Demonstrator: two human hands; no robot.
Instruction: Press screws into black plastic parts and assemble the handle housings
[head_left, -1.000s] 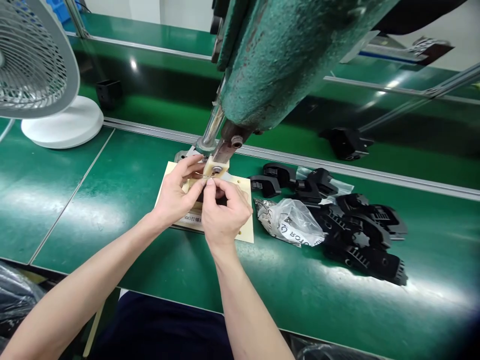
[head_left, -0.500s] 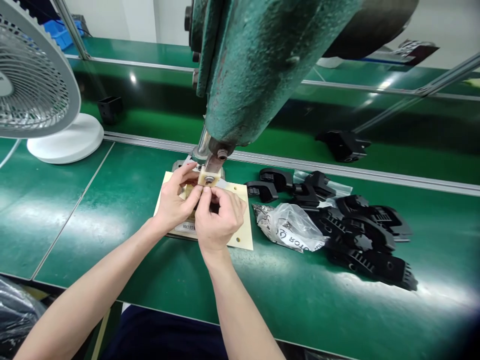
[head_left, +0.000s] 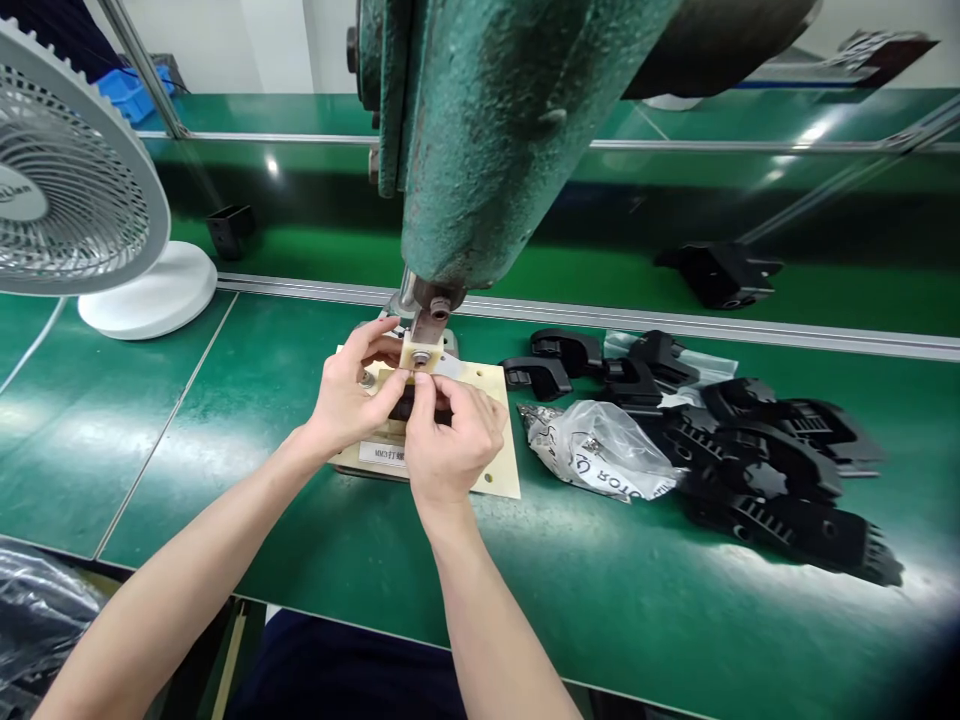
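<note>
Under the green press [head_left: 480,160], both hands meet just below its cream-coloured block [head_left: 420,354]. My left hand [head_left: 360,390] has thumb and forefinger bent around the block's left side, its thumb tip near the right hand's fingertips. My right hand [head_left: 454,435] is closed in a pinch; what sits between its fingertips is too small to make out. Beneath the hands lies a cream base plate [head_left: 504,440] with a labelled fixture [head_left: 381,454]. A dark part in the fixture is mostly hidden by the fingers.
To the right, a clear plastic bag [head_left: 600,450] of small metal pieces lies beside several black plastic parts [head_left: 780,460]. A white fan [head_left: 150,290] stands at the left. Behind runs a metal rail [head_left: 675,325], with a black block [head_left: 724,275] beyond it.
The view has shifted slightly, so the bench items appear farther right. Both hands keep nearly the same pose below the press block.
</note>
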